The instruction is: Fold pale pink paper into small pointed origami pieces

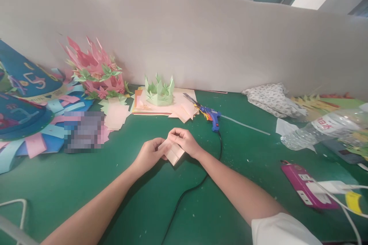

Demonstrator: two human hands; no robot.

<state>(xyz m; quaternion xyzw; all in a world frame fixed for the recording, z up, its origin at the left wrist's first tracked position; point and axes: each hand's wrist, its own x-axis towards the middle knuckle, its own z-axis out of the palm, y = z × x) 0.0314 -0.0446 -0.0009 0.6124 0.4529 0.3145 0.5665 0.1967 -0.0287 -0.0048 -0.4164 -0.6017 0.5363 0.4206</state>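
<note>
Between my two hands, just above the green table, is a small folded piece of pale peach paper (pixel 174 155). My left hand (pixel 150 154) pinches its left edge between thumb and fingers. At the paper's upper right edge, my right hand (pixel 185 141) grips it with bent fingers. Beyond the hands, a green folded-paper crown (pixel 159 95) stands on a stack of coloured paper sheets (pixel 179 97). More folded peach paper (pixel 184 113) lies at the stack's front. A blue glue gun (pixel 212 116) rests to the right, with a clear glue stick (pixel 247 125) protruding from its back.
Pink paper crowns (pixel 96 69), blue party hats (pixel 28 72) and paper strips (pixel 36 144) fill the left. Peach sheets (pixel 116 115) lie near a blurred-out object (pixel 84 132). On the right are a plastic bottle (pixel 322 126), patterned cloth (pixel 271 98) and magenta power strip (pixel 304 187). A black cord (pixel 186 192) crosses the table.
</note>
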